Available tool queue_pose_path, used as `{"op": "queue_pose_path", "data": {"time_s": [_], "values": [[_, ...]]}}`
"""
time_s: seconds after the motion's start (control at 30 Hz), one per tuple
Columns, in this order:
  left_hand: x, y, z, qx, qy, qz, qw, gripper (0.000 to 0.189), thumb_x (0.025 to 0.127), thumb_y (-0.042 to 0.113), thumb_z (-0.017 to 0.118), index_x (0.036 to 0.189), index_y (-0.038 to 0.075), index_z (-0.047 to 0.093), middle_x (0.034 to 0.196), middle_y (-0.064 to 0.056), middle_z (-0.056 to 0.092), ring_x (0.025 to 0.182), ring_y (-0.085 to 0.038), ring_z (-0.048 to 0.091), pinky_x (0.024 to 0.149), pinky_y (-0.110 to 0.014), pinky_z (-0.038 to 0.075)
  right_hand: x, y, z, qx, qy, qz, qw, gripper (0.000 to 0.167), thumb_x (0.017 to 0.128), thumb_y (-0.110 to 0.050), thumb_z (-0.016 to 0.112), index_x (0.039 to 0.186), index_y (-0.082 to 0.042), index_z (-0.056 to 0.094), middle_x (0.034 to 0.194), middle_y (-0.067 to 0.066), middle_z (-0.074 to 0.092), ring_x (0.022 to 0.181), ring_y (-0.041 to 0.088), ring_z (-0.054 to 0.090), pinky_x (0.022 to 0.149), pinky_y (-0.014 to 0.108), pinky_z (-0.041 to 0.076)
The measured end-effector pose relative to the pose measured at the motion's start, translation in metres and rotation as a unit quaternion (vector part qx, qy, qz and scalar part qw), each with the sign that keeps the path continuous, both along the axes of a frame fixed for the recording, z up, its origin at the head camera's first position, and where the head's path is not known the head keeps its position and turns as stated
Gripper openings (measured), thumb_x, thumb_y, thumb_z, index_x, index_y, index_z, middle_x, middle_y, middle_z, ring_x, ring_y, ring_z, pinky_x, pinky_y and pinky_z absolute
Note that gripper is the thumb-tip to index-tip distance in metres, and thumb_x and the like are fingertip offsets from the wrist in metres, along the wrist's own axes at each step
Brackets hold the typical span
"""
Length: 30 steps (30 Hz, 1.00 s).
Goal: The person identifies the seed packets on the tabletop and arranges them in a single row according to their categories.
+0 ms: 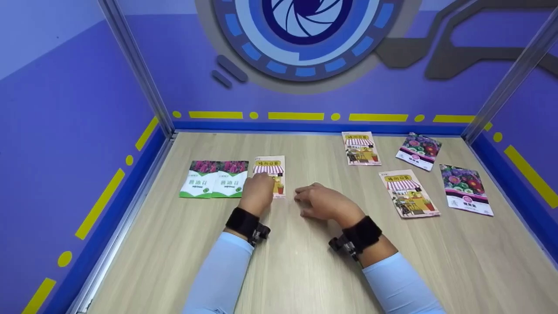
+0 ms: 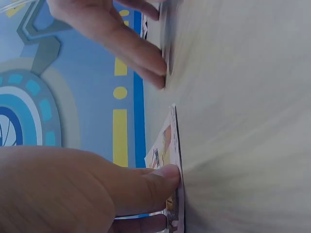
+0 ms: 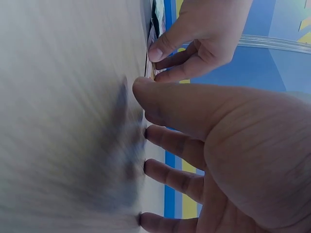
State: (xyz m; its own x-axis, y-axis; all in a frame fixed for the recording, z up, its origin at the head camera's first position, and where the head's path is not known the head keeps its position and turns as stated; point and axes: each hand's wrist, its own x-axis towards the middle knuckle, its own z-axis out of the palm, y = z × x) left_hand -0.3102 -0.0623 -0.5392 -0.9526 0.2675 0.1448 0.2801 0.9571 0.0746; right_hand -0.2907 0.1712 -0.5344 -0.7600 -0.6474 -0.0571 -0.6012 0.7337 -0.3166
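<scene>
Nearest, on the wooden table (image 1: 305,270), two hands side by side. Right hand (image 1: 320,203) empty, fingers loosely bent, tips down on the bare wood just right of the awning packet (image 1: 271,169). Left hand (image 1: 257,192) over that packet's lower half, thumb and fingertips pressing it flat to the table, fingers only slightly bent, nothing lifted. Packet lying flat, left of centre, just right of the two green packets (image 1: 214,179), which touch edge to edge. Further right, well apart: a second awning packet (image 1: 408,193) and a flower packet (image 1: 465,189); behind those, near the back wall (image 1: 305,100), a third awning packet (image 1: 361,148) and another flower packet (image 1: 419,151). All packets sealed, contents unseen. From the left wrist: thumb (image 2: 160,182) bearing on the packet's (image 2: 171,145) edge, invisible from the head camera. From the right wrist: fingers (image 3: 165,141) spread, tips on wood; blurred.
</scene>
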Motion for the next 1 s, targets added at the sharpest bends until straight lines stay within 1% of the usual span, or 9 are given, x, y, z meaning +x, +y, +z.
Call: {"op": "queue_pose_path", "data": {"time_s": [0.1,0.27,0.37,0.57,0.63,0.77,0.93,1.0], "values": [[0.0,-0.005,0.0,0.005,0.008,0.001,1.0,0.016,0.103,-0.001,0.069,0.098,0.001,0.084,0.104,-0.019,0.082,0.099,-0.039,0.079,0.085,-0.058,0.064,0.0,0.0,0.0,-0.001,0.001,-0.001,1.0,0.045,0.102,-0.018,0.083,0.144,-0.003,0.076,0.162,0.016,0.068,0.148,0.041,0.064,0.123,0.052,0.054],[-0.001,-0.01,0.0,0.004,0.011,-0.002,0.9999,0.018,0.104,-0.002,0.067,0.097,0.001,0.084,0.103,-0.02,0.082,0.098,-0.039,0.079,0.085,-0.058,0.064,0.001,0.0,0.002,0.001,-0.015,-0.017,0.9997,0.046,0.104,-0.021,0.084,0.146,-0.005,0.076,0.164,0.013,0.066,0.151,0.04,0.062,0.125,0.053,0.053],[-0.001,-0.012,0.0,0.0,0.013,-0.004,0.9999,0.018,0.104,-0.002,0.067,0.097,0.001,0.083,0.103,-0.019,0.082,0.098,-0.039,0.079,0.084,-0.058,0.064,0.001,0.0,0.002,0.002,-0.019,-0.019,0.9996,0.046,0.104,-0.02,0.083,0.147,-0.005,0.076,0.164,0.013,0.066,0.151,0.04,0.062,0.126,0.053,0.052],[0.001,-0.012,0.001,-0.011,0.037,-0.008,0.9992,0.019,0.103,-0.002,0.066,0.095,0.0,0.083,0.099,-0.019,0.081,0.094,-0.039,0.079,0.082,-0.057,0.064,0.001,0.0,0.004,0.005,-0.022,-0.017,0.9996,0.047,0.104,-0.02,0.084,0.147,-0.005,0.075,0.165,0.013,0.065,0.152,0.039,0.062,0.127,0.053,0.051],[0.001,-0.013,0.001,-0.01,0.04,-0.006,0.9991,0.019,0.103,-0.002,0.065,0.095,0.0,0.082,0.099,-0.02,0.081,0.094,-0.04,0.079,0.082,-0.057,0.065,0.001,-0.001,0.005,0.006,-0.024,-0.017,0.9996,0.047,0.104,-0.021,0.084,0.147,-0.006,0.075,0.166,0.013,0.065,0.153,0.039,0.061,0.127,0.053,0.051],[0.002,-0.014,0.001,-0.005,0.026,-0.001,0.9996,0.02,0.104,-0.002,0.064,0.099,-0.001,0.082,0.103,-0.021,0.082,0.098,-0.04,0.079,0.085,-0.057,0.064,0.001,0.0,0.004,0.006,-0.023,-0.015,0.9996,0.047,0.103,-0.022,0.085,0.147,-0.006,0.076,0.166,0.013,0.065,0.152,0.039,0.061,0.126,0.053,0.052],[0.001,-0.013,0.005,-0.003,-0.018,0.002,0.9998,0.019,0.106,-0.002,0.065,0.11,-0.001,0.083,0.114,-0.02,0.081,0.109,-0.04,0.078,0.095,-0.057,0.062,-0.002,0.002,0.004,-0.004,-0.033,-0.01,0.9994,0.046,0.103,-0.021,0.084,0.146,-0.006,0.076,0.164,0.015,0.065,0.152,0.039,0.063,0.127,0.054,0.051],[-0.001,-0.013,0.007,0.004,-0.033,0.003,0.9995,0.018,0.106,-0.001,0.067,0.113,0.0,0.083,0.118,-0.019,0.08,0.112,-0.039,0.077,0.098,-0.058,0.062,-0.005,0.005,0.004,-0.012,-0.041,-0.023,0.9988,0.045,0.103,-0.021,0.084,0.146,-0.007,0.077,0.164,0.017,0.065,0.153,0.04,0.062,0.129,0.055,0.049]]}}
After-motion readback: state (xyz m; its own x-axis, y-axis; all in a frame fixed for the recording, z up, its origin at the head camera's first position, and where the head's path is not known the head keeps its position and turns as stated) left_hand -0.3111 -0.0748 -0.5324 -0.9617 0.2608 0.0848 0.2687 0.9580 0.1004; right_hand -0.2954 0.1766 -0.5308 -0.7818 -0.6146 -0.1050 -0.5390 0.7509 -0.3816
